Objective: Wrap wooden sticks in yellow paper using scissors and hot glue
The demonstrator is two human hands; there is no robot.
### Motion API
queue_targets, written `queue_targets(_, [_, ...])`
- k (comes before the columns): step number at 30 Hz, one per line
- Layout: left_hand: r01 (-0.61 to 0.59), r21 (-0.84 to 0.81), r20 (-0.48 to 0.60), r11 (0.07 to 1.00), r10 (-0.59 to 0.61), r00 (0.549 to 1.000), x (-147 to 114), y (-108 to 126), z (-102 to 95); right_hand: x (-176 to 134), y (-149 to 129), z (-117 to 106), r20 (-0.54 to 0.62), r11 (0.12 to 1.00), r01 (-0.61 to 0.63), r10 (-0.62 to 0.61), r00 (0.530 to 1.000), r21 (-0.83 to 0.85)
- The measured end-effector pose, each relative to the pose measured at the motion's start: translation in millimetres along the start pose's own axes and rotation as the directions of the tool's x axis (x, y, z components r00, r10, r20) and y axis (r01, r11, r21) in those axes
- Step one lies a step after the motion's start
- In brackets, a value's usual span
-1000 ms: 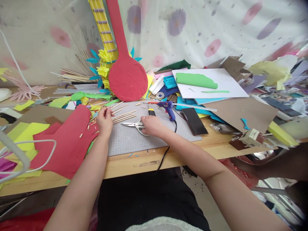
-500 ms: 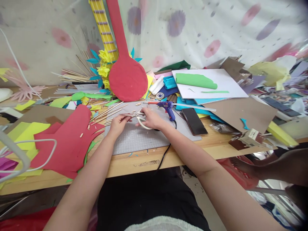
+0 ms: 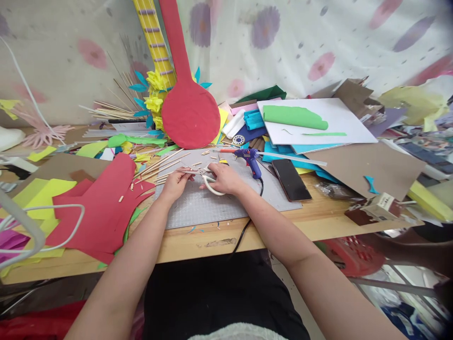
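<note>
My right hand (image 3: pixel 226 178) is closed on a pair of scissors (image 3: pixel 213 187) with white handles, its metal blades pointing left. At the blade tips, my left hand (image 3: pixel 174 185) has thumb and fingers pinched together; what sits between them is too small to make out. Both hands are above a grey cutting mat (image 3: pixel 198 210). Thin wooden sticks (image 3: pixel 159 163) lie just beyond my left hand, with short cut pieces nearby. A blue hot glue gun (image 3: pixel 250 159) lies past my right hand, a glue stick at its back end.
A phone (image 3: pixel 290 180) lies right of the mat. Red paper sheets (image 3: pixel 95 208) cover the left side. A red banjo-like shape (image 3: pixel 191 114) stands at the back. White board (image 3: pixel 354 130), brown cardboard (image 3: pixel 375 165) and a small carton (image 3: pixel 377 208) are on the right.
The view has shifted slightly, so things on the right appear farther right. Both hands stay nearly in place, with the scissors still held at the left fingers.
</note>
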State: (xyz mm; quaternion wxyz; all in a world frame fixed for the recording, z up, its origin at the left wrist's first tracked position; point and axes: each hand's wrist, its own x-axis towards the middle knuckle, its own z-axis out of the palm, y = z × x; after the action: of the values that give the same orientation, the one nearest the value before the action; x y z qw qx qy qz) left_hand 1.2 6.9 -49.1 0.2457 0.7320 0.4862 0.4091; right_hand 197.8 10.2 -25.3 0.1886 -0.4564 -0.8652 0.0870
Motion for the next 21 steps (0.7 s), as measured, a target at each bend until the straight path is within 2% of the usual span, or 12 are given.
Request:
queue_targets(7, [-0.042, -0.01, 0.029, 0.999, 0.042, 0.999, 0.0, 2.0, -1.2, -3.2, -0.4, -0.7, 0.007, 1.0, 0.019, -0.019, 1.0, -0.007])
queue_targets(14, [-0.031, -0.019, 0.029, 0.999, 0.031, 0.999, -2.4, 1.2, -1.5, -5.4, -1.6, 6.4, -0.052, 0.997, 0.047, -0.05, 0.997, -0.065])
queue_targets(21, [-0.086, -0.063, 0.051, 0.994, 0.089, 0.995, -0.8, -2.6, -2.6, -4.4, -2.4, 1.2, 0.003, 0.999, 0.028, -0.028, 1.0, -0.032])
